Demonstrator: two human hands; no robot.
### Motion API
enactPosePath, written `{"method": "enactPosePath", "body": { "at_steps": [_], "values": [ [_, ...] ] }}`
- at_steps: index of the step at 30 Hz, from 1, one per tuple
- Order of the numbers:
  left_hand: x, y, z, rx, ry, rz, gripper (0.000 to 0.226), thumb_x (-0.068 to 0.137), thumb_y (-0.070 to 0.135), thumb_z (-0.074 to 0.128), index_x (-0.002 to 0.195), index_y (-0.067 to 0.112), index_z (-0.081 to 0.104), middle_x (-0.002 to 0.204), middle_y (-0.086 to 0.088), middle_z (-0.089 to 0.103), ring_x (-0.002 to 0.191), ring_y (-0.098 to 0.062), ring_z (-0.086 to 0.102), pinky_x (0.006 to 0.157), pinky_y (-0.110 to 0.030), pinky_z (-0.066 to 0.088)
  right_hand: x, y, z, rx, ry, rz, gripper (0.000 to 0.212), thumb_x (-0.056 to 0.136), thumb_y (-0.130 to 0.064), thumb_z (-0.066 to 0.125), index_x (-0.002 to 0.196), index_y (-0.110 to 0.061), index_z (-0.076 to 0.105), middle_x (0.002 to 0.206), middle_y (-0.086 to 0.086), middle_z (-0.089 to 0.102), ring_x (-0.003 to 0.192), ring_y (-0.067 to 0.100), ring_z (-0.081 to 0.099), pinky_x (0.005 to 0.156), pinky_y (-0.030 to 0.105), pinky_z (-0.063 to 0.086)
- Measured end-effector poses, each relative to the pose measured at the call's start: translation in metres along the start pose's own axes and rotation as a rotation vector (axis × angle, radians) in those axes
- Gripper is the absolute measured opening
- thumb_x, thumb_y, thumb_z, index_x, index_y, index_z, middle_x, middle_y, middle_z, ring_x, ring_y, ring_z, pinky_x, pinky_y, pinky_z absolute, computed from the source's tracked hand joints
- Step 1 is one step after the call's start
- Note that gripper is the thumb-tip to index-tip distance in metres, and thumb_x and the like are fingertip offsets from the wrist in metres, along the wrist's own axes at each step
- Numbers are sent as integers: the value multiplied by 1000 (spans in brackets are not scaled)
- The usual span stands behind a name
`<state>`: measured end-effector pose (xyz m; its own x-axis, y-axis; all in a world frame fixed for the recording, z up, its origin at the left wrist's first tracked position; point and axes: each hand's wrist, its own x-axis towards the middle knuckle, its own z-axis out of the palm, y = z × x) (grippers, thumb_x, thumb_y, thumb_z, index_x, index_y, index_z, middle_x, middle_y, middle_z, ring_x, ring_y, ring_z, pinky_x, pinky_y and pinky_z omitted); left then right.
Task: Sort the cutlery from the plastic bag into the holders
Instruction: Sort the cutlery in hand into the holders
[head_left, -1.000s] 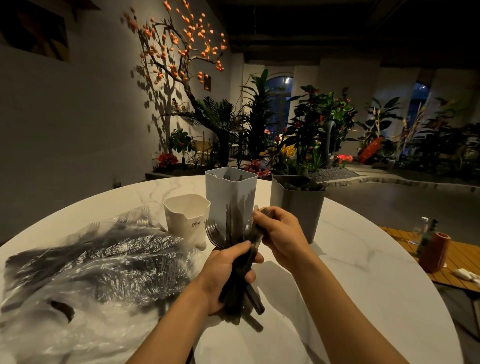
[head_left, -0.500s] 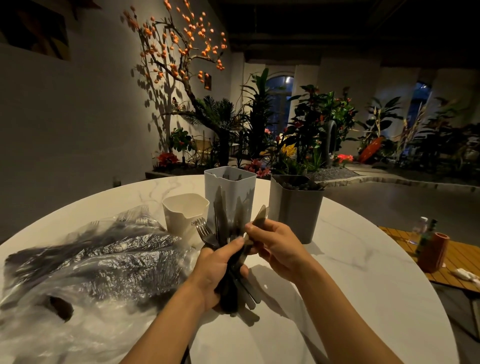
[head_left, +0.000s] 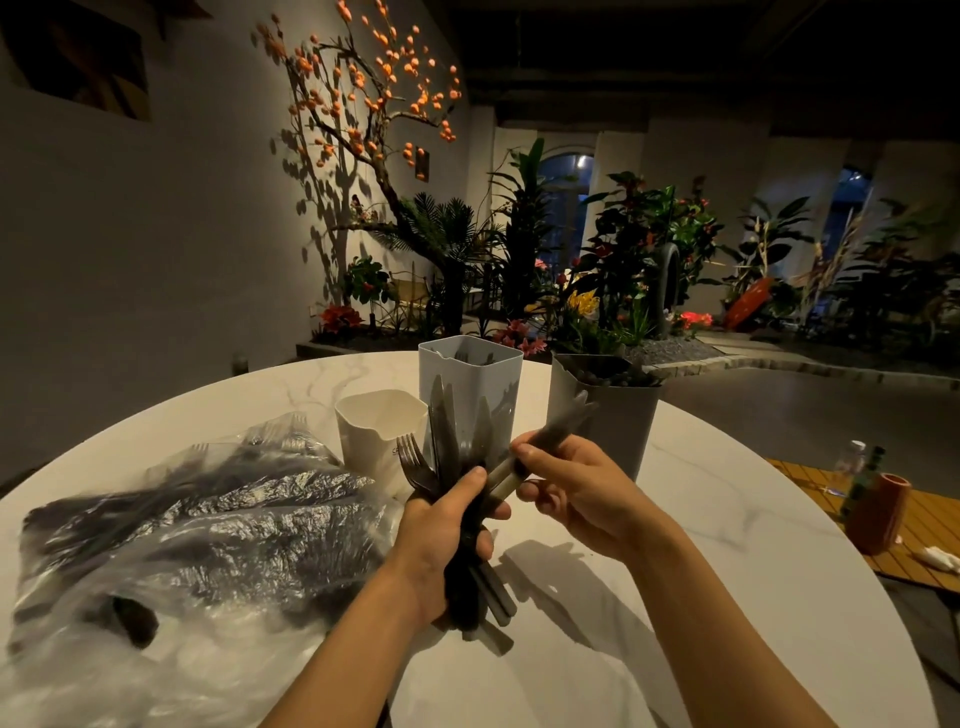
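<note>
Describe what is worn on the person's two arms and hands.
Nothing shows as worn. The left hand and right hand are bare, with no gloves, rings or watch visible. Both forearms are bare down to the frame's bottom edge; no sleeve or cuff comes into view.

Both forearms were bare up to the bottom edge of the view, with no sleeve showing. The left hand (head_left: 441, 540) and the right hand (head_left: 576, 493) were ungloved; the wrists and the fingers in view carried no watch, band or ring.

R hand (head_left: 582, 493) pulled one piece (head_left: 550, 441) from bundle (head_left: 457, 467)
</note>
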<state>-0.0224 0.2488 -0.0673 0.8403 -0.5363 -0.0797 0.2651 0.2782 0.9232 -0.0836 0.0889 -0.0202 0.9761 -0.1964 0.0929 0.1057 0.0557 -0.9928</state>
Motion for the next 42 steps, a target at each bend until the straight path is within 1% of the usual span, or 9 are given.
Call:
{"method": "enactPosePath", "body": {
  "at_steps": [6,14,18,22,27,32,37,40,42],
  "values": [
    [8,5,-4,-162,68,-27,32,98,40,64,92,9,66,70,-6,63,46,-14,47,44,-23,42,31,-32,14,41,267,-225,18,104,-16,51,112,-1,57,99,18,62,70,15,60,60,21,53],
    [13,6,-6,-220,-1,-96,30,99,38,63,83,13,62,67,-5,57,44,-13,44,40,-22,40,83,-69,24,-387,492,-513,12,105,-27,51,95,-27,58,99,7,68,92,19,68,88,43,59],
    [15,6,-7,-236,1,-109,31,99,38,63,82,12,62,68,-6,57,44,-14,44,40,-22,39,104,-70,27,-558,458,-477,8,105,-22,51,101,-20,57,112,13,65,105,26,66,97,46,55],
    [15,6,-8,-243,0,-132,32,98,39,63,81,12,62,68,-6,58,45,-14,45,41,-23,40,115,-69,26,-687,440,-391,13,105,-22,51,106,-11,59,104,10,65,100,26,65,93,40,55],
    [16,7,-8,-255,1,-146,33,99,38,63,79,11,62,69,-7,57,44,-14,45,40,-22,40,118,-74,25,-620,458,-413,16,105,-21,50,97,-12,59,101,8,64,98,22,65,90,35,57],
    [16,7,-8,-249,0,-145,28,98,36,65,85,11,61,70,-8,57,44,-15,45,40,-22,40,104,-102,7,-582,619,-537,20,106,-23,49,99,-9,62,92,3,65,82,12,66,66,18,52],
    [14,6,-7,-226,-11,-130,27,97,37,65,88,12,62,70,-7,58,45,-14,45,40,-22,41,84,-111,-27,-794,846,-599,22,106,-25,48,97,-10,60,96,10,64,84,24,63,70,37,56],
    [13,5,-8,-182,-43,-149,32,96,43,65,84,13,63,68,-3,57,47,-13,45,43,-24,40,77,-101,-45,-1083,892,-473,33,106,-30,44,95,-5,63,99,14,64,89,33,57,83,48,49],
    [12,5,-8,-152,-71,-173,37,95,47,62,80,13,61,62,0,55,45,-12,44,44,-25,38,75,-89,-50,-1230,910,-311,41,106,-36,37,100,-4,62,115,17,58,107,38,48,93,49,37]
  ]
}}
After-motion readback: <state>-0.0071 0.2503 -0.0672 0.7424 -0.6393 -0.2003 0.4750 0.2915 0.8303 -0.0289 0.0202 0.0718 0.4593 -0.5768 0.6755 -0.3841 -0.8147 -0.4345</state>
